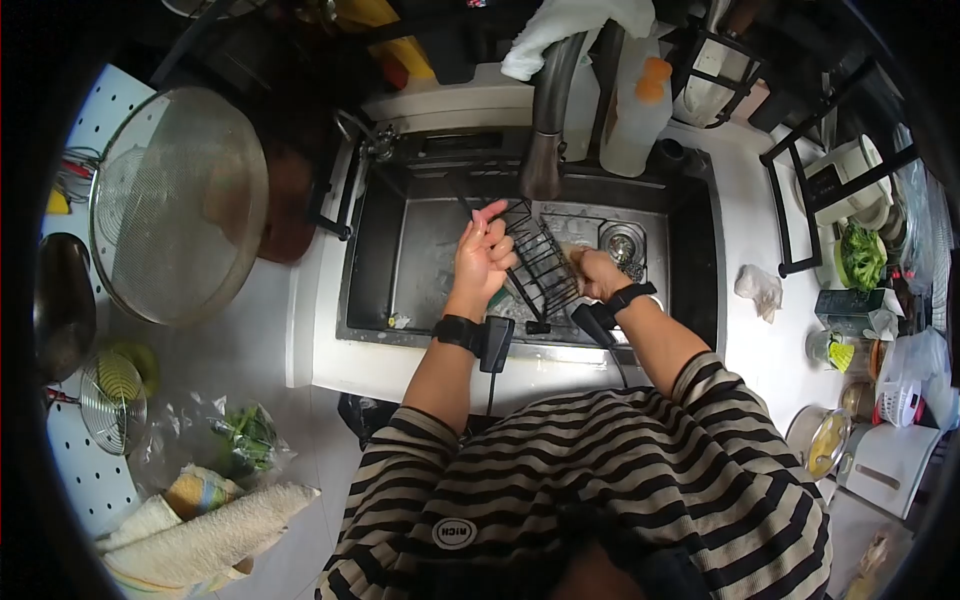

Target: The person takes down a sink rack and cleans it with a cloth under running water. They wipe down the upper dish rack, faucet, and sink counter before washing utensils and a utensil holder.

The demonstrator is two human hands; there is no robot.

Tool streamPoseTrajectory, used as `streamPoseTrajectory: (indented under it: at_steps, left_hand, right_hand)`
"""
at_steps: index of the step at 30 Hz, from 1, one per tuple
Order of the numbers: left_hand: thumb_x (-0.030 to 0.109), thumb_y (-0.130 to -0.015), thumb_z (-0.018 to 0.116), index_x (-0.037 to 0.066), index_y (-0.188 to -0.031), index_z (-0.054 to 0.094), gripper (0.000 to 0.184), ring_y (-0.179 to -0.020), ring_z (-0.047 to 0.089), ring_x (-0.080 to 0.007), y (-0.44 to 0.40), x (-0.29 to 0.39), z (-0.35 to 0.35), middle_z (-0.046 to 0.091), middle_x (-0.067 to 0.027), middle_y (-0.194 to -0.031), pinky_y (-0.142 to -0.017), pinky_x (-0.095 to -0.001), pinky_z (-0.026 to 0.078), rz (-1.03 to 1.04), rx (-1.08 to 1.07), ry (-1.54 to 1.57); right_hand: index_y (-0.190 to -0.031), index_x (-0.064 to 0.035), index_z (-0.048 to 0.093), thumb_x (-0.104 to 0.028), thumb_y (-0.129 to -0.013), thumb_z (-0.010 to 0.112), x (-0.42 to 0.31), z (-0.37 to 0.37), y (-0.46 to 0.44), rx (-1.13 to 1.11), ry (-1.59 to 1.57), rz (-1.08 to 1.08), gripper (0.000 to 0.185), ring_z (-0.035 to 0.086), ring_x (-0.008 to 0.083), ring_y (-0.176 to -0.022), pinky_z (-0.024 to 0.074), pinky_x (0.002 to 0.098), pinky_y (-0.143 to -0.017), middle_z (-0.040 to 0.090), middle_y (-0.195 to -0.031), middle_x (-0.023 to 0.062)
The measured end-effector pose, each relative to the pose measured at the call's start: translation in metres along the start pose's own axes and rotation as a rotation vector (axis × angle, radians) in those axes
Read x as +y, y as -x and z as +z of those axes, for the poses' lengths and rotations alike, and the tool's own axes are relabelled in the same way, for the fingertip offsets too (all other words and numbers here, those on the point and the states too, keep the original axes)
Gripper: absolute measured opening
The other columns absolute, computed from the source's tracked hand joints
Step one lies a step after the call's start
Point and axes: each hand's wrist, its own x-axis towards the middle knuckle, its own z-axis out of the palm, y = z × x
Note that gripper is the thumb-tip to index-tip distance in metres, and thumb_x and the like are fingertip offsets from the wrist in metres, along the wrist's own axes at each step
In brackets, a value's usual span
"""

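Striped shirt [600,470] at six o'clock, wire rack [541,262] between curled left hand [484,252] and right hand [601,272], whether clamped I cannot tell.

The sink [422,240] is glossy metal, the rack [545,262] matt.

The sink [425,245] has room at left; faucet [544,150] and black rack [541,258] obstruct the middle.

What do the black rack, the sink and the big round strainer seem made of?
Rack: probably coated metal, dark finish, judging by its thin, even bars; plastic isn't ruled out.
Sink: likely stainless steel; its grey base has a dull sheen.
Strainer: apparently metal; fine see-through mesh, greyish rim.
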Motion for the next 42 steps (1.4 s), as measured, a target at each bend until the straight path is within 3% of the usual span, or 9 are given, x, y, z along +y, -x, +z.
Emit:
streamPoseTrajectory:
  at_steps: [4,8,13,20,25,28,34,36,42]
  left_hand:
    - [0.045,-0.09,0.044,0.008,-0.119,0.044,0.047,-0.054,0.034,-0.0067,-0.009,0.007,-0.016,0.045,0.0002,-0.08,-0.043,-0.0195,0.025,0.078,0.19,-0.116]
    - [0.061,-0.071,0.062,0.004,-0.133,0.03,0.091,-0.118,0.036,-0.0283,-0.028,-0.021,-0.042,0.035,-0.0154,-0.128,-0.075,-0.0316,0.043,0.111,0.927,-1.181]
    - [0.046,-0.067,0.073,0.01,-0.103,0.054,0.054,-0.084,0.051,-0.0164,-0.01,-0.014,-0.027,0.053,-0.0042,-0.092,-0.063,-0.0268,0.044,-0.389,0.634,-0.506]
    - [0.042,-0.085,0.056,0.014,-0.109,0.055,0.038,-0.059,0.045,-0.0073,0.021,-0.014,-0.036,0.05,0.0029,-0.074,-0.05,-0.022,0.038,-0.149,0.365,-0.173]
    - [0.043,-0.088,0.05,0.014,-0.114,0.053,0.039,-0.057,0.041,-0.0057,0.023,-0.013,-0.026,0.047,0.005,-0.071,-0.048,-0.0207,0.033,-0.172,0.281,-0.242]
    - [0.043,-0.087,0.051,0.015,-0.113,0.053,0.038,-0.056,0.041,-0.0053,0.022,-0.012,-0.036,0.046,0.0054,-0.07,-0.048,-0.0211,0.033,-0.144,0.233,-0.177]
    - [0.042,-0.082,0.059,0.017,-0.103,0.055,0.033,-0.048,0.038,-0.0044,0.019,-0.003,-0.042,0.044,0.006,-0.063,-0.04,-0.0187,0.03,0.01,0.463,-0.144]
    - [0.04,-0.081,0.062,0.017,-0.109,0.051,0.039,-0.045,0.03,-0.0019,0.012,0.0,-0.047,0.035,0.0083,-0.06,-0.038,-0.0178,0.023,0.045,0.542,-0.066]
    - [0.041,-0.075,0.068,0.014,-0.105,0.049,0.044,-0.042,0.031,-0.0033,0.001,-0.002,-0.042,0.036,0.0067,-0.059,-0.033,-0.0179,0.022,0.031,0.682,-0.194]
  right_hand:
    - [-0.099,-0.0037,0.052,-0.006,-0.09,0.039,-0.013,0.035,0.04,-0.182,-0.032,-0.172,0.017,0.059,0.0224,-0.063,0.0504,0.036,-0.045,0.061,-0.085,0.0106]
    - [-0.095,-0.0013,0.055,-0.011,-0.091,0.04,-0.006,0.049,0.033,0.153,0.662,-0.839,0.019,0.058,0.0248,-0.067,0.0474,0.0386,-0.061,0.06,-0.079,0.0134]
    - [-0.101,-0.0013,0.058,-0.009,-0.084,0.05,-0.013,0.082,0.098,0.175,0.926,-1.358,0.02,0.057,0.0371,-0.091,0.0465,0.0415,-0.077,0.06,-0.103,0.0185]
    - [-0.088,0.0004,0.06,-0.008,-0.083,0.053,-0.088,0.085,0.114,0.126,1.151,-1.083,0.012,0.06,0.0334,-0.079,0.0481,0.0328,-0.07,0.061,-0.085,0.0168]
    - [-0.11,-0.0016,0.054,-0.007,-0.073,0.054,-0.098,0.097,0.053,0.092,0.924,-1.336,0.037,0.049,0.0371,-0.105,0.0394,0.0368,-0.09,0.05,-0.114,0.0218]
    - [-0.118,-0.0022,0.048,-0.009,-0.069,0.055,-0.083,0.099,0.032,0.17,1.379,-1.448,0.05,0.042,0.0391,-0.113,0.0332,0.039,-0.098,0.04,-0.124,0.0243]
    - [-0.096,-0.0012,0.06,-0.004,-0.068,0.052,-0.047,0.11,0.093,0.128,1.606,-1.205,0.029,0.05,0.0327,-0.087,0.0391,0.0406,-0.075,0.061,-0.096,0.0177]
    - [-0.091,0.0008,0.06,0.005,-0.064,0.052,-0.028,0.111,0.107,0.227,1.349,-1.603,0.028,0.054,0.0347,-0.089,0.0423,0.0398,-0.07,0.062,-0.081,0.0154]
    - [-0.089,-0.0016,0.061,0.001,-0.074,0.055,-0.032,0.078,0.132,0.049,1.396,-1.14,0.016,0.056,0.035,-0.087,0.0451,0.0399,-0.075,0.062,-0.087,0.0163]
